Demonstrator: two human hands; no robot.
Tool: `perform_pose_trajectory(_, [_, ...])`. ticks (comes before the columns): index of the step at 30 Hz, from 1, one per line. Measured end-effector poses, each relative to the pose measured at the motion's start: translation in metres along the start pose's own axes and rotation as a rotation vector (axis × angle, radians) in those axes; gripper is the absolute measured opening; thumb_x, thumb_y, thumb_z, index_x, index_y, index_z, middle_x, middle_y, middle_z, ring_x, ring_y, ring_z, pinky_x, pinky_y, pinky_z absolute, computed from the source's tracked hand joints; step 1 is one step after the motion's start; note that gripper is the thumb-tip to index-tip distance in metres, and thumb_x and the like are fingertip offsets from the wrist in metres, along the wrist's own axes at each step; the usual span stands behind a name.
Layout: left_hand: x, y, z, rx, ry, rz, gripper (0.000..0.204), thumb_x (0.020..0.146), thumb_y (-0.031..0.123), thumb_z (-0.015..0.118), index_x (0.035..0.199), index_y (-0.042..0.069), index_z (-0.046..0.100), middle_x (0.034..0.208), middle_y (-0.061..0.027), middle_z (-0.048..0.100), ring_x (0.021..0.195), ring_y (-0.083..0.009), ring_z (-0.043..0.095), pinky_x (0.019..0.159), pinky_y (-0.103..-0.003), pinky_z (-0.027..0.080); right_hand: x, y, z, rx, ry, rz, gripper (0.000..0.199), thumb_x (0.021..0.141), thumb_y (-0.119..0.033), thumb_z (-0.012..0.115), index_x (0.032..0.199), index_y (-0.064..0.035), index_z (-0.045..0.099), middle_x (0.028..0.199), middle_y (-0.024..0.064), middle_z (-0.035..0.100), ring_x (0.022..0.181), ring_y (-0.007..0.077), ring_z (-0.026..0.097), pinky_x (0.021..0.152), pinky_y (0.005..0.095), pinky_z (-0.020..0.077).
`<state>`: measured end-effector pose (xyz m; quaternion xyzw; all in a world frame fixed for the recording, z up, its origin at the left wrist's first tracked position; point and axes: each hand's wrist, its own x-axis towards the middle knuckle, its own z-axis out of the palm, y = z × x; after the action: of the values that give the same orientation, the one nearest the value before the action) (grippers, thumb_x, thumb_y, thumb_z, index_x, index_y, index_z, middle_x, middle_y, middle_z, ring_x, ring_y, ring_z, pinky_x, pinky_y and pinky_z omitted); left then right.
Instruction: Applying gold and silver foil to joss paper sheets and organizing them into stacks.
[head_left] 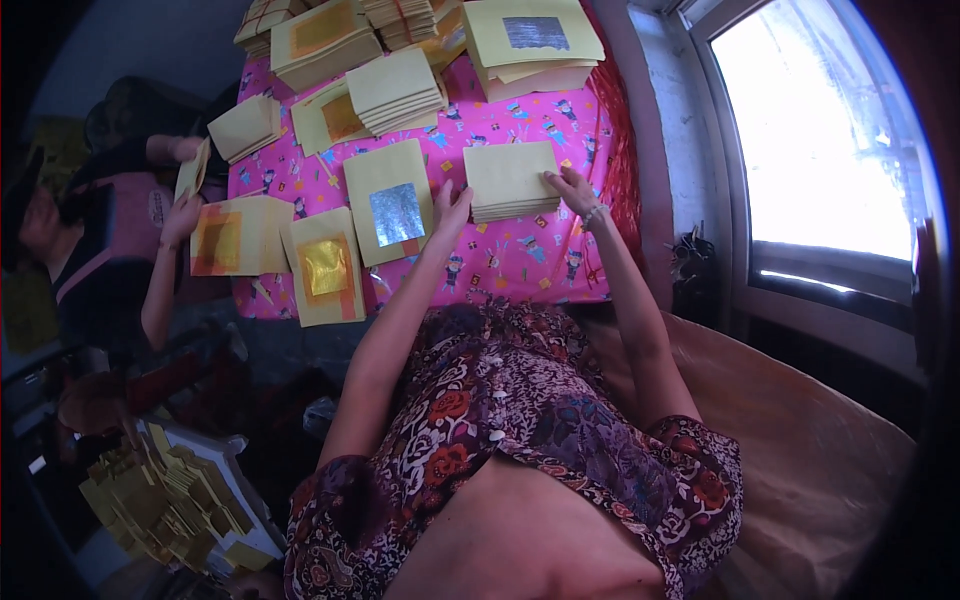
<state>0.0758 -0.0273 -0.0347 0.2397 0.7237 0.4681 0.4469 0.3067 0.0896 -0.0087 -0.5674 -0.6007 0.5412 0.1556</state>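
Note:
On the pink patterned tabletop lies a neat stack of folded pale-yellow paper (511, 172), its layered fold edges towards me. My left hand (453, 208) is closed against the stack's left edge, with some fingers hidden. At the opposite edge my right hand (574, 193) grips the side, thumb over the top; a bracelet circles that wrist. Just left of my left hand lies a pile of flat yellow sheets with a silver foil square (397, 213) on top. Beside it, nearer me, is yellow paper with a gold foil square (325, 267).
More paper stacks (396, 88) fill the table's far side, with a tall silver-foil pile (530, 45) at the back right. Red plastic strands (622, 130) hang along the right edge. A co-worker (110, 225) at left holds folded paper. Folded yellow pieces (170, 490) lie lower left.

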Motion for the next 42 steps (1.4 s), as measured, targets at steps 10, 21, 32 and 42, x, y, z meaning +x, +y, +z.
perform_pose_trajectory(10, [-0.061,0.032,-0.117,0.296,0.024,0.407,0.037,0.078,0.009,0.065,0.114,0.005,0.055,0.105,-0.0119,0.062,0.084,-0.0186,0.061,0.07,-0.031,0.05,-0.062,-0.115,0.043,-0.089,0.204,-0.663,0.03,0.08,-0.009,0.064,0.109,-0.0051,0.058,0.102,0.0126,0.061,0.096,0.0274,0.06,0.08,0.0363,0.0478])
perform_pose_trajectory(21, [-0.078,0.0,-0.176,0.859,-0.015,0.653,0.042,0.066,0.012,0.074,0.103,0.006,0.056,0.104,-0.0117,0.054,0.101,-0.0325,0.049,0.088,-0.041,0.04,-0.072,-0.079,0.201,-0.9,-0.146,-0.824,0.047,0.066,-0.024,0.074,0.103,-0.0062,0.052,0.103,0.0094,0.053,0.102,0.0272,0.051,0.085,0.0402,0.0437])
perform_pose_trajectory(32, [-0.069,0.0,-0.181,0.951,-0.043,0.696,0.04,0.067,0.018,0.074,0.101,0.008,0.058,0.103,-0.0083,0.053,0.1,-0.0297,0.049,0.086,-0.04,0.043,-0.066,-0.071,0.205,-0.975,-0.222,-0.884,0.048,0.07,-0.029,0.072,0.104,-0.0031,0.052,0.112,0.0142,0.048,0.111,0.0288,0.047,0.091,0.0368,0.044])
perform_pose_trajectory(42, [-0.058,0.005,-0.189,0.961,-0.108,0.613,0.043,0.063,0.019,0.077,0.101,0.012,0.058,0.104,-0.0062,0.054,0.101,-0.0283,0.051,0.085,-0.039,0.045,-0.049,-0.065,0.193,-0.867,-0.206,-1.094,0.039,0.07,-0.031,0.072,0.097,-0.0072,0.056,0.103,0.0118,0.055,0.107,0.0287,0.053,0.083,0.0377,0.0498])
